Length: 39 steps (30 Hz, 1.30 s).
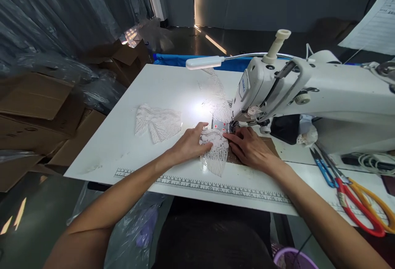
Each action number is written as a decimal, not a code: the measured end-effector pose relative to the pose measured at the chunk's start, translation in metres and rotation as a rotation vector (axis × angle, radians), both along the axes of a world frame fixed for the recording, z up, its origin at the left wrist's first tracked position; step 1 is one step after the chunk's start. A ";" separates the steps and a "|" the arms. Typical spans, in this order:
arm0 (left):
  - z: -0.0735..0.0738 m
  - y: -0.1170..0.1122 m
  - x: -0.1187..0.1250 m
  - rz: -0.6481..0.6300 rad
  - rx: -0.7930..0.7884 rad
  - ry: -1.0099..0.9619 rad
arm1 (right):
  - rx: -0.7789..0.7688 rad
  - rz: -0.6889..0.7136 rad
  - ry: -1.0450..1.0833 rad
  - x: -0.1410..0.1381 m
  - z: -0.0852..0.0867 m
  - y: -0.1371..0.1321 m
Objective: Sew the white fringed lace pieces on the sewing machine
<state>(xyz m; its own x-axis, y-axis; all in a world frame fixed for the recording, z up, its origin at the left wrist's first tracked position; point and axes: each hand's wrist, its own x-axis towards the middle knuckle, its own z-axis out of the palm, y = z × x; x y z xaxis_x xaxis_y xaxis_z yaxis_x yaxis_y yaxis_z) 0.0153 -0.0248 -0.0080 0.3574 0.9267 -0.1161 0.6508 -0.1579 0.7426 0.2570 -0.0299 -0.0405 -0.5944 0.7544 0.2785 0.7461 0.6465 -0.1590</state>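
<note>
A strip of white lace point(214, 149) lies on the table in front of the sewing machine's presser foot point(233, 125). My left hand point(190, 142) rests at the lace's left side, thumb and index finger spread apart, the thumb on its edge. From the right, my right hand point(250, 147) reaches in close to the foot. Its fingers are stretched out, with fingertips on the lace's right edge. More lace point(217, 96) stretches behind the foot, partly washed out by bright light. A separate lace piece point(158, 122) lies flat to the left.
The white sewing machine point(284, 83) fills the right side, with a lamp point(205, 62) over the table. Blue-handled snips point(325, 169) and red-and-orange scissors point(348, 195) lie at right. A printed ruler point(200, 184) runs along the front edge. Cardboard boxes point(33, 112) stand left.
</note>
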 end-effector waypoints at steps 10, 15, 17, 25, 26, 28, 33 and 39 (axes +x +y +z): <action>0.005 0.010 -0.004 0.054 -0.047 0.045 | -0.159 0.015 0.325 0.017 -0.006 -0.002; 0.005 0.009 -0.001 0.078 -0.041 0.093 | -0.084 0.052 0.243 0.013 -0.008 -0.004; 0.002 0.009 0.000 0.095 -0.029 0.089 | -0.078 0.032 0.221 0.012 -0.009 -0.005; -0.003 0.013 0.000 0.149 -0.034 0.041 | -0.116 -0.041 0.211 0.009 -0.008 -0.009; -0.003 0.013 0.000 0.154 -0.040 0.035 | -0.132 -0.048 0.233 0.009 -0.006 -0.010; -0.004 0.013 0.000 0.166 -0.041 0.028 | -0.179 -0.052 0.296 0.010 -0.001 -0.014; -0.007 0.014 0.000 0.177 -0.039 -0.010 | -0.245 0.054 0.301 0.014 0.006 -0.023; -0.008 0.015 -0.001 0.172 -0.096 -0.039 | -0.162 0.092 0.191 0.012 0.000 -0.025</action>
